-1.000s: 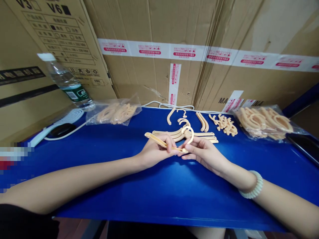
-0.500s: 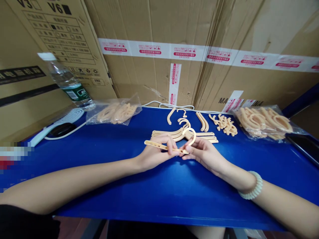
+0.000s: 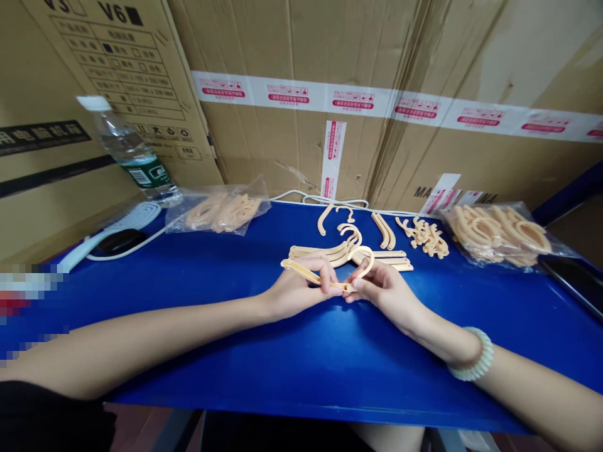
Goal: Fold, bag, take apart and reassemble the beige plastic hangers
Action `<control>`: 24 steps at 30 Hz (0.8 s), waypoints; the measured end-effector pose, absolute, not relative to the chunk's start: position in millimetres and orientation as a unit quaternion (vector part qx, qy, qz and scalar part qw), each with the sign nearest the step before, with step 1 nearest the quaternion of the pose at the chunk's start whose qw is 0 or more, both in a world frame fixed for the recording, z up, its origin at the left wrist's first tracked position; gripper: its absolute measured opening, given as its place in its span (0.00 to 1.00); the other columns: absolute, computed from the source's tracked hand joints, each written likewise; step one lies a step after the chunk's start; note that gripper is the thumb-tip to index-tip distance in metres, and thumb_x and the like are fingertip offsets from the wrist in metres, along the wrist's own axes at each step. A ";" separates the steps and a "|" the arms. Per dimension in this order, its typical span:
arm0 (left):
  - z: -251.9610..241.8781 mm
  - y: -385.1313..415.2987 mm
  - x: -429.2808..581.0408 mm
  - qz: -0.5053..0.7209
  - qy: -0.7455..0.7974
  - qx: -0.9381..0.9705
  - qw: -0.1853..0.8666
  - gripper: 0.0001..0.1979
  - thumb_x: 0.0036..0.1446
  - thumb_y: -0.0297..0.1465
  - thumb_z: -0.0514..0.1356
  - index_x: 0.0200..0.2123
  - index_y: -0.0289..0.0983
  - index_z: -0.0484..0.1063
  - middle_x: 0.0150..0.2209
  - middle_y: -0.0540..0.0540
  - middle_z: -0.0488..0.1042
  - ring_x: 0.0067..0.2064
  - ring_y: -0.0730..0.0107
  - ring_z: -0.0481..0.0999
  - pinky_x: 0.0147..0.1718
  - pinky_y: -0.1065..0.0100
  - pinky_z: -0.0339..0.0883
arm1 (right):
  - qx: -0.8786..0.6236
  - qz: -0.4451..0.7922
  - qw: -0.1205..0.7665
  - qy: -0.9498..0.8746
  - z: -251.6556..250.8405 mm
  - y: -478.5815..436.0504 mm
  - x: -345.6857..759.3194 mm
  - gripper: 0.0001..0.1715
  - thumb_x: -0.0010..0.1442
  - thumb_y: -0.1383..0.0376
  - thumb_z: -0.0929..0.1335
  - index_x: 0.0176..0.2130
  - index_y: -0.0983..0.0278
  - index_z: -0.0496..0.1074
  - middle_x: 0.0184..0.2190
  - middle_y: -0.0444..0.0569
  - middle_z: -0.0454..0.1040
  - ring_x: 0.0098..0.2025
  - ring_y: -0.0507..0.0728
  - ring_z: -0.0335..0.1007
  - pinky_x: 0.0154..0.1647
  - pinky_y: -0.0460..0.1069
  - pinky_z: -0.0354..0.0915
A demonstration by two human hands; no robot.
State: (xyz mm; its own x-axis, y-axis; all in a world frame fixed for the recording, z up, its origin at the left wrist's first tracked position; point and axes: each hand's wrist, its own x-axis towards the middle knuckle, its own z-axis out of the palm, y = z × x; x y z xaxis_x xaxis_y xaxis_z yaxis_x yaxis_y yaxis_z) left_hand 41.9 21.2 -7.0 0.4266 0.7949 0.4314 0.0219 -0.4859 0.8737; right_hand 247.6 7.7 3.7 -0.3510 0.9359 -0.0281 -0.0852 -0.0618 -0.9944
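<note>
My left hand (image 3: 294, 292) pinches a long beige plastic hanger arm (image 3: 304, 274) that sticks out to the left. My right hand (image 3: 386, 290) pinches a beige plastic hook (image 3: 365, 258) at the arm's right end, where the two pieces meet between my fingertips. Both hands hover just above the blue table (image 3: 282, 364). Right behind them lies a small stack of finished beige hangers (image 3: 343, 252).
Loose hanger arms (image 3: 382, 230) and small hooks (image 3: 424, 236) lie further back. Clear bags of beige parts sit at back left (image 3: 219, 210) and back right (image 3: 499, 231). A water bottle (image 3: 129, 154), a white cable (image 3: 117, 229) and cardboard boxes (image 3: 377, 81) border the table.
The hook in my right hand has tilted and pressed closer onto the arm's end. The arm's free end rose slightly. Both hands stayed in place.
</note>
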 end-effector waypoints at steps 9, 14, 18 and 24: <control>0.1 21.1 42.0 0.422 0.373 0.703 0.436 0.15 0.48 0.34 0.71 0.28 0.37 0.67 0.28 0.51 0.73 0.30 0.71 0.72 0.29 0.71 0.65 | -0.377 0.570 0.418 -0.599 3.7 6.0 246.3 0.21 0.54 0.52 0.78 0.33 0.63 0.71 0.29 0.46 0.77 0.28 0.55 0.77 0.33 0.50 0.76; -1.6 23.1 45.9 0.448 0.348 0.618 0.545 0.21 0.45 0.29 0.72 0.38 0.38 0.64 0.29 0.55 0.73 0.30 0.74 0.75 0.33 0.71 0.71 | -0.385 0.490 0.454 -0.636 7.4 5.1 246.4 0.17 0.54 0.54 0.78 0.29 0.63 0.73 0.31 0.45 0.75 0.28 0.52 0.71 0.30 0.48 0.73; -5.1 22.7 49.2 0.450 0.352 0.584 0.577 0.28 0.43 0.29 0.74 0.43 0.39 0.62 0.33 0.51 0.78 0.36 0.68 0.82 0.40 0.65 0.76 | -0.376 0.496 0.448 -0.641 8.6 4.1 243.3 0.16 0.55 0.53 0.77 0.31 0.62 0.74 0.27 0.44 0.73 0.24 0.52 0.68 0.25 0.48 0.71; -3.5 22.6 49.3 0.430 0.348 0.580 0.598 0.26 0.44 0.29 0.74 0.41 0.39 0.62 0.32 0.51 0.80 0.35 0.66 0.83 0.40 0.64 0.77 | -0.365 0.490 0.440 -0.658 15.8 8.1 248.1 0.17 0.61 0.52 0.74 0.40 0.61 0.75 0.29 0.46 0.76 0.28 0.55 0.73 0.31 0.50 0.73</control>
State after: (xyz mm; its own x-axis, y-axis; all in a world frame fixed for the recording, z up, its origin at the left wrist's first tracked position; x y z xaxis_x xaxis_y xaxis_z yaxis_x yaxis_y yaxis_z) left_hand 49.3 22.6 -3.5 0.3888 0.9176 0.0832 -0.1106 -0.0432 0.9929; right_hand 248.1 8.1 15.8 -0.3457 0.9120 0.2205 0.0495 0.2524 -0.9663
